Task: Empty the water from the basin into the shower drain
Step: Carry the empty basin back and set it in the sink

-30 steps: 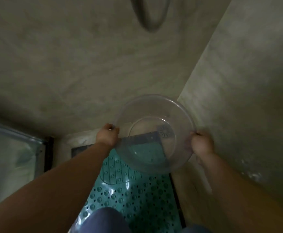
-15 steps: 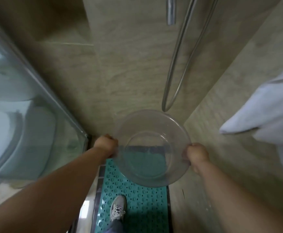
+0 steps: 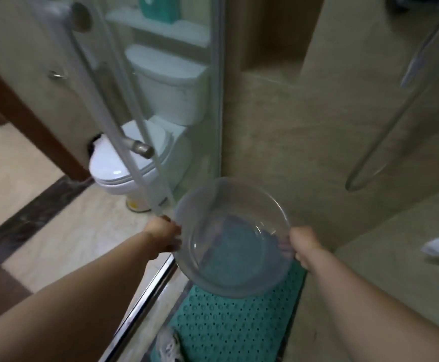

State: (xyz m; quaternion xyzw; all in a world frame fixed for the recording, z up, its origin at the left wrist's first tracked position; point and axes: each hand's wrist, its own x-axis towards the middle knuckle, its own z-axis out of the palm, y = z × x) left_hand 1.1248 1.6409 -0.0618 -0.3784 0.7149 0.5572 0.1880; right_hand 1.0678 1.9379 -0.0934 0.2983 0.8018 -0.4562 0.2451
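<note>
Basin (image 3: 232,239) is held in the air above the teal mat (image 3: 236,327) on the shower floor, just inside the chrome door track (image 3: 147,296). It is clear plastic and is grasped at opposite rim edges: the left hand (image 3: 162,235) is clenched on the left rim, the right hand (image 3: 304,244) on the right rim. A two-sided grip is judged to steady a wide, shallow vessel and to control its tilt. The far rim is seen raised and the mouth is turned toward the camera. Whether water remains inside cannot be told; the picture is blurred. The drain is not seen; it may lie under the basin or mat. A toilet (image 3: 145,142) stands beyond the glass panel. A shoe (image 3: 167,346) rests at the mat's near edge, where wet footing is judged a slip risk.
</note>
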